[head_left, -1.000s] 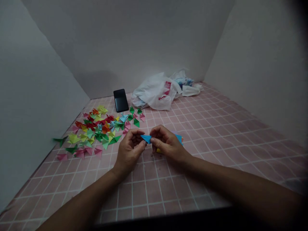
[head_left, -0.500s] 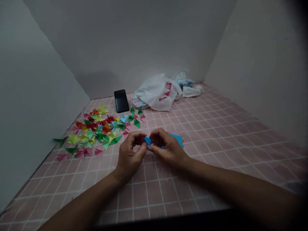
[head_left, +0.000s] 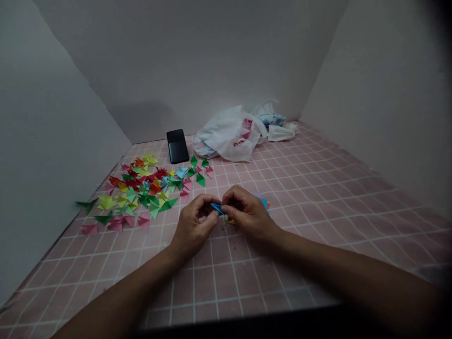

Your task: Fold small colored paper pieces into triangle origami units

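A small folded piece of blue paper [head_left: 217, 208] is pinched between both hands above the table. My left hand [head_left: 195, 220] grips its left side between thumb and fingers. My right hand [head_left: 249, 214] holds the right end, thumb pressed against the fingertips. Behind and below my right hand lies a stack of coloured paper sheets [head_left: 264, 203], blue on top and mostly covered by the hand. To the left, many small folded paper birds [head_left: 153, 200] in green, yellow, red, pink and light blue lie spread out in a loose heap.
A black phone [head_left: 177, 147] lies near the back wall. Right of it sits a crumpled white plastic bag [head_left: 226, 136] with red print, and a smaller bag with blue packaging [head_left: 271, 118]. A pink checked cloth [head_left: 335, 197] covers the table, with pale walls on three sides.
The blue paper has turned and now looks narrower. My right thumb and fingers have closed further over its right end. A yellow paper edge shows below my right hand.
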Action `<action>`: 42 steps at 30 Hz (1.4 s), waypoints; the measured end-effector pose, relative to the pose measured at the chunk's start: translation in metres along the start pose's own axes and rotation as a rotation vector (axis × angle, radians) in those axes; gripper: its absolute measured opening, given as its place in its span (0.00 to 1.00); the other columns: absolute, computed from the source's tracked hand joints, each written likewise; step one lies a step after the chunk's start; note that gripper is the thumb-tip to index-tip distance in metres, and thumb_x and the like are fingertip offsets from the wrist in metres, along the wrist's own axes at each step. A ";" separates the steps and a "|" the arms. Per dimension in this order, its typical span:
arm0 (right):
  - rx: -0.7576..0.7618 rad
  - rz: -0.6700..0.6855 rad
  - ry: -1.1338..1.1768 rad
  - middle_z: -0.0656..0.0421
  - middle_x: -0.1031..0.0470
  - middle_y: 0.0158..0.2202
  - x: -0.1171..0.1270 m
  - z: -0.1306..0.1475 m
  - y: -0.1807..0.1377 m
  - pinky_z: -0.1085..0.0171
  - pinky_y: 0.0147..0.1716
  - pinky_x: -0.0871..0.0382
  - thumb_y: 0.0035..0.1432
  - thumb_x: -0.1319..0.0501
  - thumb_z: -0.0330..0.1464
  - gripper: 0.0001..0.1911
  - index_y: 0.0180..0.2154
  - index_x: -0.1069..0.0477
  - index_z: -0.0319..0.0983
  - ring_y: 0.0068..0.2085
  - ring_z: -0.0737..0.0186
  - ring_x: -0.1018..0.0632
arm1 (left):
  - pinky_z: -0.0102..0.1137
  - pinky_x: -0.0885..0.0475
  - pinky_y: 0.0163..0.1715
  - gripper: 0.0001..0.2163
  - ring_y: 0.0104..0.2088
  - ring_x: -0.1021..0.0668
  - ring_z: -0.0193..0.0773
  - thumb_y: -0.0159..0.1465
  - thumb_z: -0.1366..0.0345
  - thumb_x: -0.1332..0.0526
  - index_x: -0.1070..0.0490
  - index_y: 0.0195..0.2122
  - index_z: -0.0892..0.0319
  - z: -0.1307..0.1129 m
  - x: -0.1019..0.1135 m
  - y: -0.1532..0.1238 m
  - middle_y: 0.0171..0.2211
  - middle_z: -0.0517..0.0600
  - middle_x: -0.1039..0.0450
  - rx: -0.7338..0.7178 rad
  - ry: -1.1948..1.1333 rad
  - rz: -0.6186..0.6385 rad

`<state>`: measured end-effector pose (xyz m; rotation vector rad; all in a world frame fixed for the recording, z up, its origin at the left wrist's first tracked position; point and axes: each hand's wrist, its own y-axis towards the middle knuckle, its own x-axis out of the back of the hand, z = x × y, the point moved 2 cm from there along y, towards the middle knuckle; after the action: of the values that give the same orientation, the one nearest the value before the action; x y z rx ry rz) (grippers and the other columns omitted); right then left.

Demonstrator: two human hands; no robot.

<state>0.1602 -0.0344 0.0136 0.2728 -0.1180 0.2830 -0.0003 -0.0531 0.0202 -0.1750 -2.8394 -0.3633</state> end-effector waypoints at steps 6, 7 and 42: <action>-0.032 0.089 0.061 0.61 0.32 0.30 -0.001 0.002 0.001 0.65 0.29 0.37 0.58 0.37 0.34 0.06 0.33 0.32 0.39 0.31 0.65 0.31 | 0.31 0.30 0.33 0.04 0.33 0.25 0.37 0.59 0.69 0.39 0.29 0.36 0.58 -0.001 0.002 0.003 0.33 0.48 0.27 0.005 0.054 -0.022; -0.021 0.092 0.042 0.61 0.32 0.30 -0.001 0.003 0.001 0.65 0.29 0.37 0.57 0.36 0.34 0.06 0.33 0.32 0.39 0.31 0.65 0.31 | 0.31 0.30 0.34 0.03 0.33 0.25 0.37 0.59 0.70 0.39 0.29 0.35 0.58 -0.002 0.002 0.003 0.33 0.48 0.28 -0.002 0.059 -0.028; -0.222 0.136 0.418 0.64 0.30 0.26 -0.006 -0.003 -0.001 0.67 0.29 0.31 0.56 0.35 0.32 0.07 0.30 0.32 0.39 0.26 0.70 0.27 | 0.29 0.29 0.35 0.02 0.32 0.24 0.34 0.61 0.69 0.38 0.29 0.34 0.58 0.002 -0.002 -0.003 0.31 0.46 0.27 -0.058 0.010 -0.118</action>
<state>0.1548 -0.0363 0.0090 -0.0184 0.2446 0.4522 0.0004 -0.0553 0.0170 -0.0176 -2.8385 -0.4705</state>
